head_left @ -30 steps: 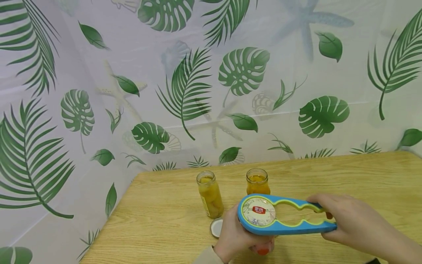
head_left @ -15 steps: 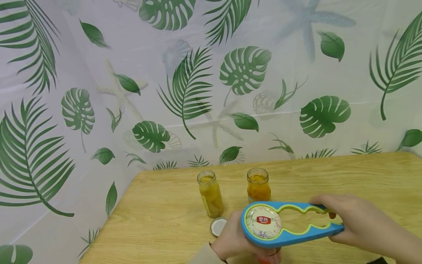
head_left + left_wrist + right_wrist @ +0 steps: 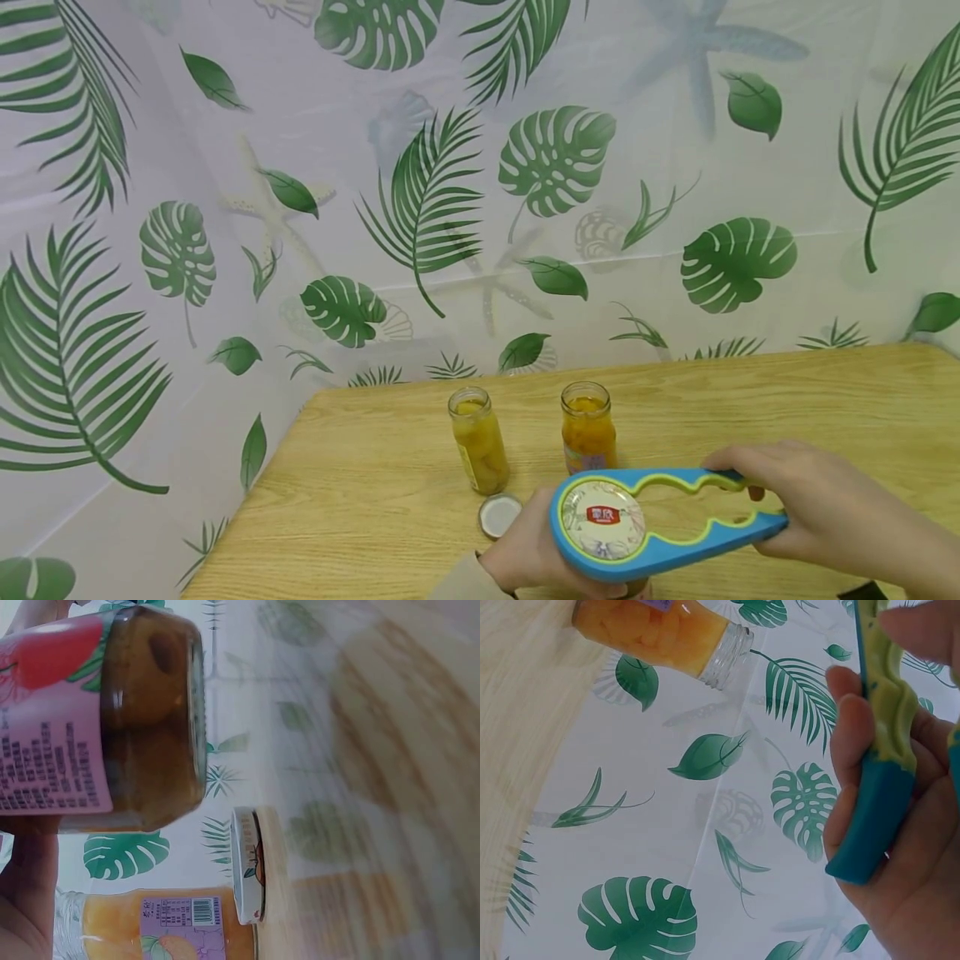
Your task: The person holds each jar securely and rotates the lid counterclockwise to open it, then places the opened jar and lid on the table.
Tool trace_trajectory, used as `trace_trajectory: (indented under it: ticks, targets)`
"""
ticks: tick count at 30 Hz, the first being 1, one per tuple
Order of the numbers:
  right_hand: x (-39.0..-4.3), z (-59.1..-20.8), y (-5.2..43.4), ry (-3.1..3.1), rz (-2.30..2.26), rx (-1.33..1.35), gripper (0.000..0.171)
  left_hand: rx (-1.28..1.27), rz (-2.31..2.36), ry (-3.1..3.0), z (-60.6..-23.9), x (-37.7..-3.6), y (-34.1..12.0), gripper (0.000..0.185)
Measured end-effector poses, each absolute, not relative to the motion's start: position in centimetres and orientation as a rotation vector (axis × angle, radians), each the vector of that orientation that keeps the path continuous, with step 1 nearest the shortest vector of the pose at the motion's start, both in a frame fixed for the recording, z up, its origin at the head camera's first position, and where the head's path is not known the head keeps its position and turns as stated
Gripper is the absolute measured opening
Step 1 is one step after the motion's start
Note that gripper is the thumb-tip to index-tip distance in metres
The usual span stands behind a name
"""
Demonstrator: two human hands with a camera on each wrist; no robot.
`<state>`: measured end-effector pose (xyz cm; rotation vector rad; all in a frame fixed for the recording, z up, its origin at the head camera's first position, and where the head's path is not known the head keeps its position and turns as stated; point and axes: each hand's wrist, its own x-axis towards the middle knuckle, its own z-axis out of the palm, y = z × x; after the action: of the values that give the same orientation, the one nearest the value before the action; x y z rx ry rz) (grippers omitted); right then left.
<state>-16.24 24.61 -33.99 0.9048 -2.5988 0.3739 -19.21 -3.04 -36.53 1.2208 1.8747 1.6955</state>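
Observation:
My left hand [image 3: 528,546] grips a glass jar [image 3: 146,727] with a pink label showing a red fruit; brownish contents fill it. In the left wrist view the jar hangs above the table. A blue jar opener [image 3: 690,557] with a yellow-green lining sits around the jar's cream lid [image 3: 603,523], which bears a red badge. My right hand [image 3: 810,512] holds the free ends of the opener's two handles. In the right wrist view, its fingers [image 3: 853,731] curl round one handle. The opener hides most of the jar in the head view.
Two lidless glass jars stand behind my hands: a tall one with yellow fruit [image 3: 480,446] and one with orange fruit [image 3: 588,433]. A loose lid [image 3: 498,517] lies by my left hand. A dark object [image 3: 862,592] shows at the bottom edge of the wooden table [image 3: 360,500].
Both hands, with the jar and the opener, have shifted slightly toward me and to the right. The opener has turned a little, and more of the orange jar behind now shows.

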Motion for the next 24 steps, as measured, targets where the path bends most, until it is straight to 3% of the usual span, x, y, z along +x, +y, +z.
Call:
trace_trajectory:
  ticks: [10, 17, 24]
  targets:
    - [-16.3, -33.9, 25.1, -2.583, 0.418, 0.892, 0.061, 1.277, 1.732, 1.798, -36.7, -19.7, -2.8, 0.072]
    - [-16.3, -33.9, 24.8, -2.625, 0.405, 0.886, 0.057, 1.266, 1.746, 1.834, -38.5, -20.3, -2.7, 0.069]
    - [-16.4, -33.9, 24.8, -2.672, 0.401, 0.845, 0.056, 1.233, 1.764, 1.823, -37.3, -19.7, -2.7, 0.065]
